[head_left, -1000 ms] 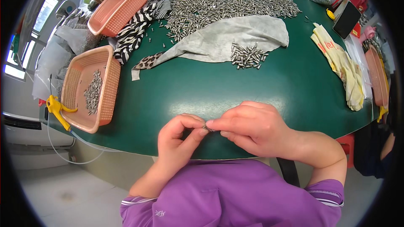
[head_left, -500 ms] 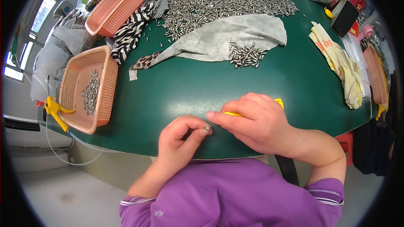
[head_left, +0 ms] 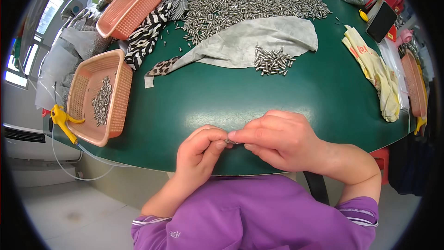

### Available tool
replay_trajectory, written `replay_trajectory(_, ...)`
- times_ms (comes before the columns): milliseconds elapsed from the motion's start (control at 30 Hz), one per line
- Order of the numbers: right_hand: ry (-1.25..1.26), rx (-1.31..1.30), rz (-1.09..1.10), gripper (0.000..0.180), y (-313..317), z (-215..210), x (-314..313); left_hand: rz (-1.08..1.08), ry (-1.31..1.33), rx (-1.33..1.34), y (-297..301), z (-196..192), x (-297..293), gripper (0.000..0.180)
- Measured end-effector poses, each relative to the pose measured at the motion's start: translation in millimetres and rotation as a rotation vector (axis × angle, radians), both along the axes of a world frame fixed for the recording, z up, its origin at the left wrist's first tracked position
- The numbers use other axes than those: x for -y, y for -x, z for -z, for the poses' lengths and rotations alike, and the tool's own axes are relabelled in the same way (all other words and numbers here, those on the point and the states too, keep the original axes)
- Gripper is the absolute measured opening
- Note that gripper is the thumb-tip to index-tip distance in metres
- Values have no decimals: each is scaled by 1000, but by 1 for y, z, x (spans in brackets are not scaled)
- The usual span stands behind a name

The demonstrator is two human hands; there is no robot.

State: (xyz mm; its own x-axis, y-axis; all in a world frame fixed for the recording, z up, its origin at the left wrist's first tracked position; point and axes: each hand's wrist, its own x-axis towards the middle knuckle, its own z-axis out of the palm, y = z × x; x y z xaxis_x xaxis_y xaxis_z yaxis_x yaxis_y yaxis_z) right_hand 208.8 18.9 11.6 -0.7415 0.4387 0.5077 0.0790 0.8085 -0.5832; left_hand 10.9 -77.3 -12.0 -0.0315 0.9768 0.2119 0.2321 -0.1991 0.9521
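Note:
Near the table's front edge, my left hand pinches a small silvery metal part between thumb and forefinger. My right hand is closed, palm down, its fingertips meeting the left ones at that part. A slim yellow tool showed in the right hand a moment ago; the hand now covers it. Beyond the hands, a little heap of metal pins lies against a grey cloth with a leopard-print end. A large spread of the same pins fills the back of the table.
At left stand a pink basket with some pins inside, a second pink basket, a yellow air gun on a hose, and zebra-print cloth. Pale gloves and a black phone lie on the right of the green table.
My right hand has turned and come in to my left fingertips, so the yellow tool no longer shows. My left hand keeps its pinch on the metal part. The view has shifted slightly.

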Motion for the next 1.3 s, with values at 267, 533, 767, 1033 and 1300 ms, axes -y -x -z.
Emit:
replay_trajectory(267, -18, 36, 0, 27, 0, 1, 0, 4, 45, -36, 0, -1, 0, 4)
replay_trajectory(533, -56, 10, 39, 40, 1, 2, -1, 9, 76, 34, -2, -1, 0, 5)
replay_trajectory(767, 50, -25, -32, 37, 0, 4, 0, -10, 57, 25, -1, 0, 1, 5)
replay_trajectory(1033, -93, 65, 23, 38, -1, 1, 0, 44, 54, -67, -2, -4, -2, 5)
replay_trajectory(1300, -44, -1, 52, 39, 0, -1, -2, -2, 110, 117, 0, 4, 2, 3)
